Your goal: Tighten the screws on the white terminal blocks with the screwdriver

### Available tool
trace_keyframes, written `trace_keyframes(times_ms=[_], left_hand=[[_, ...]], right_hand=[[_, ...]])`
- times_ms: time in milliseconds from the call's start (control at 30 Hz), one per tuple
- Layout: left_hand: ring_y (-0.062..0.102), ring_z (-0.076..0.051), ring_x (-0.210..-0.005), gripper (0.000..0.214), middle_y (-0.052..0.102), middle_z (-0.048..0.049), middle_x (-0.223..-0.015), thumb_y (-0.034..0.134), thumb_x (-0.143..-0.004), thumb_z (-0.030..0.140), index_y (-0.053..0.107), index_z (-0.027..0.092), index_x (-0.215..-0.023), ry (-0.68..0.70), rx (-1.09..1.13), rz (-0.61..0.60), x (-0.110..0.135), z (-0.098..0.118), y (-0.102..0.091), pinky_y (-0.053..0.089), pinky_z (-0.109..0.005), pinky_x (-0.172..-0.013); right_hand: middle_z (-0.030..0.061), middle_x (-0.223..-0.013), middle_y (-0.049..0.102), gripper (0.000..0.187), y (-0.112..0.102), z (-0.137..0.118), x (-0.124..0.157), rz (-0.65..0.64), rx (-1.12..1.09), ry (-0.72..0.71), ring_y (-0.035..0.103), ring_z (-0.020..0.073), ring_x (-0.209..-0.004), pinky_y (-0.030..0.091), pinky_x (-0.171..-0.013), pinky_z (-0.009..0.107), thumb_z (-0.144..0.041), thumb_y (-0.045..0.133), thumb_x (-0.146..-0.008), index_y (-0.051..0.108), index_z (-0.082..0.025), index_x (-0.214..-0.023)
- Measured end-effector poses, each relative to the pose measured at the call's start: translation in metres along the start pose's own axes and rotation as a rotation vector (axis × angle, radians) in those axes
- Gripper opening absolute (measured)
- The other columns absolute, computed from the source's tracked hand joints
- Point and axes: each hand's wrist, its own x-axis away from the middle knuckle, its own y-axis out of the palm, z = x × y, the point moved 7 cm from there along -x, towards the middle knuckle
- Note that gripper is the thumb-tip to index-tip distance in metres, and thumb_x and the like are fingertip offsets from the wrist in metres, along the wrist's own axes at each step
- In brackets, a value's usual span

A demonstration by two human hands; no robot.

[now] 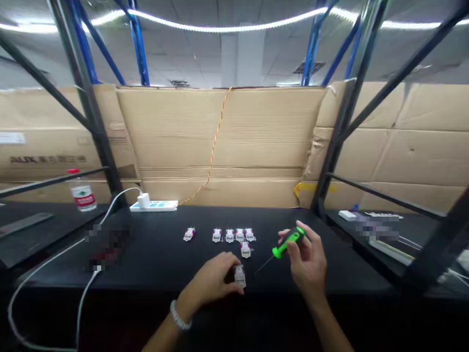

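Note:
Between the thumb and fingers of my left hand is a small white part with purple bits, held at the table's front edge. My right hand grips a green and black screwdriver, its thin shaft slanting down and left, the tip apart from the held part. Just beyond my left hand lies another white part of the same kind. Several like it stand in a row farther back, and one more sits off to the left. Their exact kind is too small to make out.
A white power strip with a plugged-in charger lies at the back left. Its white cable loops down the left side. Cardboard walls the back, dark metal posts flank the table, and a bottle stands left.

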Motion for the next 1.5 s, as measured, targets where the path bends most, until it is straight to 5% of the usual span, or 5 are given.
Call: trace_keyframes(times_ms=[233,1000,1333,1500], left_hand=[[0.063,-0.02,-0.085,0.05,0.07,-0.0026,-0.096,0.097,-0.074,0.049,0.075,0.02,-0.107,0.077,0.112,0.102,-0.014,-0.006,0.005,0.047,-0.028,-0.075],[0.064,-0.02,-0.084,0.05,0.07,-0.0027,-0.096,0.097,-0.074,0.048,0.078,0.021,-0.11,0.088,0.104,0.11,-0.013,-0.006,0.005,0.049,-0.028,-0.076],[0.064,-0.02,-0.083,0.046,0.069,-0.0031,-0.095,0.094,-0.078,0.05,0.08,0.022,-0.112,0.113,0.13,0.129,-0.013,-0.008,0.007,0.052,-0.028,-0.076],[0.063,-0.018,-0.081,0.038,0.067,-0.0028,-0.094,0.091,-0.082,0.046,0.08,0.021,-0.107,0.127,0.113,0.12,-0.012,-0.007,0.007,0.051,-0.027,-0.073]], right_hand=[[0.0061,-0.099,0.074,0.041,0.024,0.007,0.012,-0.065,0.023,0.007,0.075,0.018,-0.079,0.067,-0.067,0.03,-0.037,0.069,-0.102,0.06,-0.025,-0.14],[0.0062,-0.103,0.074,0.042,0.03,0.012,0.02,-0.094,0.074,-0.033,0.077,0.0195,-0.084,0.069,-0.071,0.033,-0.032,0.07,-0.101,0.059,-0.027,-0.142],[0.011,-0.132,0.063,0.036,0.048,-0.026,0.025,-0.18,0.231,-0.076,0.069,0.0258,-0.112,0.064,-0.089,0.041,-0.028,0.057,-0.105,0.064,-0.031,-0.141],[0.0109,-0.131,0.063,0.047,0.052,-0.022,0.024,-0.14,0.202,-0.133,0.068,0.0246,-0.109,0.062,-0.089,0.042,-0.025,0.055,-0.106,0.052,-0.032,-0.152]])
